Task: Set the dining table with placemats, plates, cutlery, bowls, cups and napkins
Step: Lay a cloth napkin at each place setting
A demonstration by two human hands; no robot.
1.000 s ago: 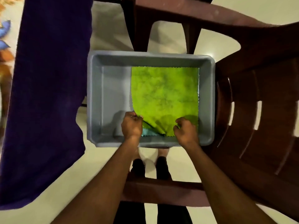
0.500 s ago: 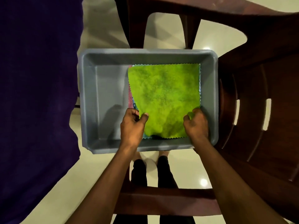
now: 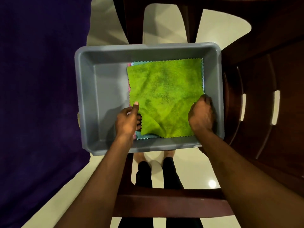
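A bright green napkin (image 3: 164,94) with zigzag edges lies on top of a small stack of cloths in the right half of a grey plastic tub (image 3: 102,89). Blue (image 3: 144,136) and pink (image 3: 129,87) cloth edges peek out under it. My left hand (image 3: 129,120) pinches the green napkin's near left edge, thumb on top. My right hand (image 3: 201,115) grips its near right edge, fingers curled under the cloth. The napkin's near part is lifted and wrinkled.
The tub sits on a dark brown chair frame (image 3: 164,203). A second brown chair (image 3: 263,79) stands at the right. A dark purple cloth (image 3: 41,96) hangs along the left side. Pale tiled floor (image 3: 197,175) and my feet show below.
Both hands slid apart along the green napkin's near edge to its corners and raised it slightly. The view moved closer over the tub.
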